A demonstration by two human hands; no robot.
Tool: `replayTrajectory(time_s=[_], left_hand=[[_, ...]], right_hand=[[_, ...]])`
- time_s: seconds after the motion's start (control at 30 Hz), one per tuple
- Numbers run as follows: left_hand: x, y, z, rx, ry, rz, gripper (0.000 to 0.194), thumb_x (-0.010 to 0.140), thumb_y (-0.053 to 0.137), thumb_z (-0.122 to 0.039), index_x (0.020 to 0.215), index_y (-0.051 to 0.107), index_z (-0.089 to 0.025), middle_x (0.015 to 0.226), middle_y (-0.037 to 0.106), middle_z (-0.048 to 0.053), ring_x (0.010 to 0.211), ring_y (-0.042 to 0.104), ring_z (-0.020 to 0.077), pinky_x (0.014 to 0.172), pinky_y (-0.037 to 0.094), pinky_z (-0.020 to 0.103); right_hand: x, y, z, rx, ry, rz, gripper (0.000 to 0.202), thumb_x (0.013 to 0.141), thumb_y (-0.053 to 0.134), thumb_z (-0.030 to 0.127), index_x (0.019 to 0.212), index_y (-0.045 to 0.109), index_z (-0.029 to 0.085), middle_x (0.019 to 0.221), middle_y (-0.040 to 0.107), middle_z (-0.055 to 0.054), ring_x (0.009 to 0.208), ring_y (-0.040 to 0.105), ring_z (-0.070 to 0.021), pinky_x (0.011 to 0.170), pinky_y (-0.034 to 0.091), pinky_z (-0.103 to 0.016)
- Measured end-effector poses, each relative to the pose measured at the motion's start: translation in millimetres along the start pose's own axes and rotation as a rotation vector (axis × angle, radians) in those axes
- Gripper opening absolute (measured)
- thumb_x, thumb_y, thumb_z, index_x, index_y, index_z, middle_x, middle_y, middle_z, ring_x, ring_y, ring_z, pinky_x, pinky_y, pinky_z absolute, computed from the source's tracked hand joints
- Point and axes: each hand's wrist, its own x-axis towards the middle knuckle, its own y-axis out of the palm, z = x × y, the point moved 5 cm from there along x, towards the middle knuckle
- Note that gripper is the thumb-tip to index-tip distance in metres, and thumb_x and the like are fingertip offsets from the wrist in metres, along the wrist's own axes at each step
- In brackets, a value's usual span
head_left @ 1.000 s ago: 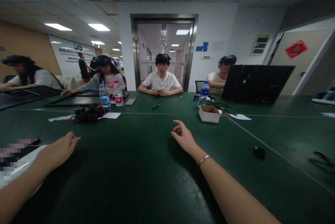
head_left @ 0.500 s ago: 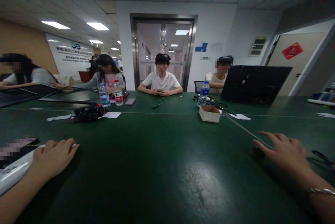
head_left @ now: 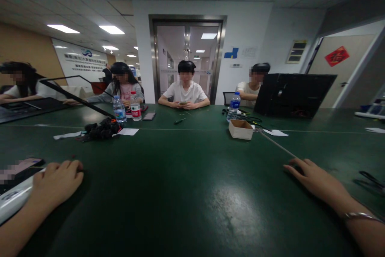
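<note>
My left hand [head_left: 59, 180] rests on the green table at the left, fingers curled down. What they hold, if anything, is hidden. A white, rounded device [head_left: 16, 199] lies under and beside that wrist, close to a phone-like slab [head_left: 22, 170]. On the right, my right hand [head_left: 311, 179] is bent over a small dark object that looks like a computer mouse [head_left: 297, 167], mostly covered by the fingers. A thin cord [head_left: 278, 144] runs from it towards a small open cardboard box [head_left: 240, 130]. A metal bracelet [head_left: 362, 216] circles my right wrist.
Bottles [head_left: 119, 109] and a tangle of black cables [head_left: 102, 129] stand at the back left. Another bottle [head_left: 234, 107] is behind the box. A large black monitor [head_left: 296, 96] is at the right. Several people sit opposite; a black-edged frame [head_left: 81, 98] is tilted up at the left.
My right hand has come down and left onto the mouse-like object, its fingers bending. My left hand has shifted slightly left. The black-edged frame across the table has tilted up.
</note>
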Motion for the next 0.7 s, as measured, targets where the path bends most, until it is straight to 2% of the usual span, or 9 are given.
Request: replayTrajectory(time_s=[0.07,0.17,0.23,0.33,0.43,0.53,0.63,0.7], left_hand=[[-1.4,-1.6,-0.7,0.083,-0.015,-0.038,0.040,0.081,0.022,-0.042,0.088,0.057,-0.027,0.102,0.065,0.004,0.098,0.049,0.0293,0.079,0.035,0.044],[-3.9,-4.8,-9.6,0.141,0.039,-0.136,0.043,0.083,0.020,-0.043,0.102,0.055,-0.027,0.111,0.061,0.006,0.102,0.048,0.0298,0.080,0.037,0.044],[-6.0,-7.8,-23.1,0.160,0.118,-0.218,0.044,0.084,0.019,-0.041,0.110,0.052,-0.029,0.117,0.058,0.007,0.108,0.046,0.0303,0.084,0.036,0.046],[-8.2,-12.5,-56.5,0.099,0.253,-0.281,0.042,0.084,0.024,-0.037,0.114,0.052,-0.031,0.122,0.056,0.006,0.114,0.042,0.0306,0.091,0.033,0.048],[-9.4,-16.6,-108.8,-0.069,0.415,-0.213,0.040,0.083,0.034,-0.035,0.114,0.057,-0.027,0.122,0.055,0.011,0.114,0.043,0.0324,0.094,0.031,0.048],[-11.9,-21.4,-176.6,-0.322,0.548,-0.062,0.037,0.082,0.041,-0.036,0.115,0.057,-0.029,0.122,0.054,0.009,0.115,0.042,0.0298,0.096,0.032,0.046],[-12.2,-23.8,-248.2,-0.601,0.597,0.118,0.040,0.080,0.046,-0.041,0.119,0.053,-0.030,0.124,0.054,0.007,0.116,0.043,0.0272,0.096,0.034,0.043],[-9.4,-24.6,-289.2,-0.751,0.580,0.162,0.038,0.080,0.048,-0.040,0.115,0.054,-0.028,0.117,0.058,0.007,0.112,0.047,0.0256,0.096,0.036,0.042]], right_hand=[[1.0,3.0,1.4,0.019,-0.001,0.007,0.030,0.085,0.045,0.038,0.100,0.062,0.019,0.107,0.056,-0.020,0.083,0.062,-0.0233,0.073,0.045,-0.035],[4.1,8.9,8.8,0.026,-0.046,-0.005,0.023,0.084,0.047,0.033,0.094,0.063,0.021,0.105,0.057,-0.019,0.081,0.062,-0.0222,0.072,0.046,-0.034],[5.3,14.6,20.0,0.020,-0.087,-0.004,0.021,0.083,0.046,0.030,0.092,0.062,0.022,0.101,0.058,-0.017,0.080,0.062,-0.0218,0.070,0.046,-0.034],[4.7,26.5,51.4,0.012,-0.171,-0.001,0.022,0.083,0.042,0.030,0.094,0.060,0.022,0.101,0.057,-0.012,0.080,0.061,-0.0214,0.070,0.046,-0.034],[1.0,43.8,101.9,0.089,-0.296,0.009,0.024,0.083,0.043,0.029,0.100,0.058,0.022,0.105,0.057,-0.009,0.084,0.060,-0.0202,0.075,0.046,-0.033],[-6.0,61.7,165.4,0.268,-0.440,-0.008,0.033,0.080,0.048,0.025,0.112,0.053,0.021,0.111,0.057,-0.009,0.094,0.058,-0.0195,0.085,0.044,-0.033],[-14.3,80.6,229.2,0.386,-0.560,0.048,0.041,0.076,0.055,0.021,0.117,0.050,0.023,0.109,0.060,-0.007,0.093,0.059,-0.0189,0.084,0.044,-0.032],[-19.4,89.1,265.1,0.389,-0.646,0.062,0.038,0.077,0.053,0.017,0.114,0.051,0.023,0.107,0.061,-0.006,0.092,0.059,-0.0184,0.083,0.043,-0.032]])
